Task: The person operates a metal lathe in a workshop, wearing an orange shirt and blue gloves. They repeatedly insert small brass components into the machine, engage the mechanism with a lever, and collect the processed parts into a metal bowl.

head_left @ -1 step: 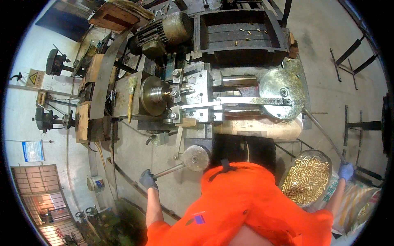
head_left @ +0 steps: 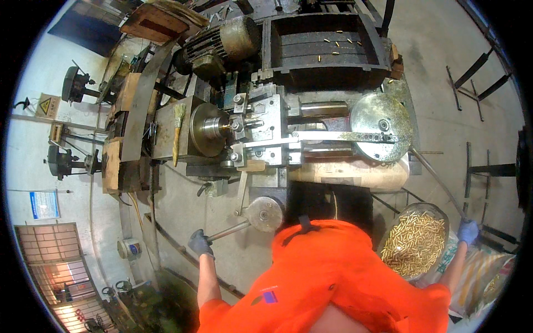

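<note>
My gloved left hand (head_left: 201, 243) is closed around the end of a metal lever (head_left: 230, 229), which runs to a small round disc (head_left: 264, 214) low on a lathe-like machine. Out to the right, my gloved right hand (head_left: 468, 231) grips the end of a long rod (head_left: 438, 180) that reaches a larger steel disc (head_left: 369, 114). A flat link bar (head_left: 333, 136) joins that disc to the tool slide (head_left: 272, 119). Left of the slide is the round spindle chuck (head_left: 214, 127), with a small brass-coloured spot at its nose, too small to make out.
A basin (head_left: 444, 215) of small brass pieces (head_left: 413, 244) stands beside my right forearm, near a woven sack (head_left: 472, 266). Behind the slide are a motor (head_left: 236, 39) and a dark metal tray (head_left: 327, 79) holding several brass pieces. A brush (head_left: 176, 141) lies on the headstock.
</note>
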Available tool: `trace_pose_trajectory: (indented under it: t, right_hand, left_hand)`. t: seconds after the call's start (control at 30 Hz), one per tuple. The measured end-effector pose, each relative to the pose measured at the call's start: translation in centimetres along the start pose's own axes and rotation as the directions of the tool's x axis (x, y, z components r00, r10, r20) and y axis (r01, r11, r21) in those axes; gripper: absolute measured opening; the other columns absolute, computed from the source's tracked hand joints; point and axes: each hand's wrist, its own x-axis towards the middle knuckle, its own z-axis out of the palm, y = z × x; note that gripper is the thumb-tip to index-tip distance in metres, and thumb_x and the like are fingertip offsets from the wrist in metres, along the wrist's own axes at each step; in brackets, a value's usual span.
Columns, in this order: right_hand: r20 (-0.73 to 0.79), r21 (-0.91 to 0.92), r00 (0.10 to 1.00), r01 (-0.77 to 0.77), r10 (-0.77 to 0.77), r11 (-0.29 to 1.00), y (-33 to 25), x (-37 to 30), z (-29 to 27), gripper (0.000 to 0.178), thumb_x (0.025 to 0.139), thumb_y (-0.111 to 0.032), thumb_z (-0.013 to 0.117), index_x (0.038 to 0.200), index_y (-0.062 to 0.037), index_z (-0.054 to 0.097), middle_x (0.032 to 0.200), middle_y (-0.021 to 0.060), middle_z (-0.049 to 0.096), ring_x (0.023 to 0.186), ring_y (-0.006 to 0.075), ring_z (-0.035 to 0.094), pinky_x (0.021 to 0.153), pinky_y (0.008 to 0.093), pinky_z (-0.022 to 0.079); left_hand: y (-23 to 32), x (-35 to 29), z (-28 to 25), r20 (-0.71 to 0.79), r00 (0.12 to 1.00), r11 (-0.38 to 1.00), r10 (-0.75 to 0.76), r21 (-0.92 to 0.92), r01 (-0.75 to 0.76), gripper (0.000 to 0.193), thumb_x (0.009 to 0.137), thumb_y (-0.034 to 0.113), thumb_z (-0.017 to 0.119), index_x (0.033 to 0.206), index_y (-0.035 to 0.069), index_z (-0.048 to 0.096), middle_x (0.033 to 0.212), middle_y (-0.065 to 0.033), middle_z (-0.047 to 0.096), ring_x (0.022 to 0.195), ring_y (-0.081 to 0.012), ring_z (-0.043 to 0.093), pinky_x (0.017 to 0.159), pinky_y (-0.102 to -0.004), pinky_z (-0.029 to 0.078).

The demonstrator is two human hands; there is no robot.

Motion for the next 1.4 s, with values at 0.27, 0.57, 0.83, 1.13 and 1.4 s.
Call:
trace_pose_trajectory:
  t: [0.27, 0.57, 0.83, 1.13, 1.4]
  right_hand:
    - [0.039, 0.034, 0.999, -0.033, 0.031, 0.999, -0.3, -0.5, -1.0, 0.035, 0.074, -0.037, 0.061, 0.088, -0.0058, 0.066, 0.09, 0.0209, 0.065, 0.086, 0.0373, 0.062, 0.076, 0.044, 0.048]
    - [0.063, 0.019, 0.998, -0.027, 0.026, 0.999, 0.2, 0.0, -0.1, 0.037, 0.074, -0.038, 0.061, 0.092, -0.0057, 0.066, 0.091, 0.0208, 0.064, 0.087, 0.0372, 0.062, 0.076, 0.0442, 0.048]
    - [-0.033, 0.064, 0.999, -0.013, 0.015, 0.998, 0.2, -2.0, -0.5, 0.039, 0.073, -0.041, 0.062, 0.081, -0.0038, 0.066, 0.083, 0.0214, 0.064, 0.08, 0.0383, 0.062, 0.072, 0.0448, 0.049]
    - [-0.106, 0.035, 0.994, 0.022, -0.019, 0.999, -0.2, -3.3, -1.0, 0.027, 0.069, -0.031, 0.066, 0.072, -0.0041, 0.065, 0.08, 0.0203, 0.064, 0.077, 0.0365, 0.063, 0.069, 0.0422, 0.05]
    - [-0.182, 0.082, 0.983, -0.003, 0.018, 0.997, -1.1, -6.0, -2.9, 0.031, 0.063, -0.035, 0.071, 0.072, -0.0062, 0.066, 0.076, 0.0186, 0.065, 0.075, 0.0356, 0.063, 0.069, 0.0415, 0.049]
  left_hand:
    - [0.2, 0.0, 0.1, 0.0, 1.0, 1.0, 0.0, -0.004, 0.0, 0.004, 0.074, 0.0, 0.058, 0.077, -0.002, 0.061, 0.059, -0.0099, 0.055, 0.041, -0.0184, 0.05, 0.034, -0.0299, 0.038]
    - [-0.6, 0.9, -0.2, 0.018, 1.0, 1.0, -0.005, -0.031, 0.006, 0.009, 0.074, -0.002, 0.056, 0.081, -0.005, 0.062, 0.063, -0.0113, 0.057, 0.045, -0.0204, 0.053, 0.036, -0.0311, 0.041]
    - [4.3, 0.4, 0.5, 0.455, 0.867, 0.851, 0.201, 0.357, -0.385, 0.014, 0.08, 0.012, 0.057, 0.074, -0.001, 0.062, 0.058, -0.0051, 0.057, 0.048, -0.0135, 0.053, 0.047, -0.0286, 0.043]
    - [2.4, -1.6, 4.7, 0.687, 0.658, 0.731, 0.31, 0.27, -0.626, 0.021, 0.077, 0.014, 0.059, 0.09, -0.001, 0.066, 0.072, -0.0096, 0.064, 0.062, -0.0131, 0.059, 0.059, -0.0279, 0.046]
    - [1.8, -1.6, 5.2, 0.658, 0.698, 0.804, 0.281, 0.236, -0.546, 0.02, 0.079, 0.014, 0.061, 0.092, -0.001, 0.066, 0.065, -0.0079, 0.062, 0.056, -0.0129, 0.057, 0.054, -0.029, 0.044]
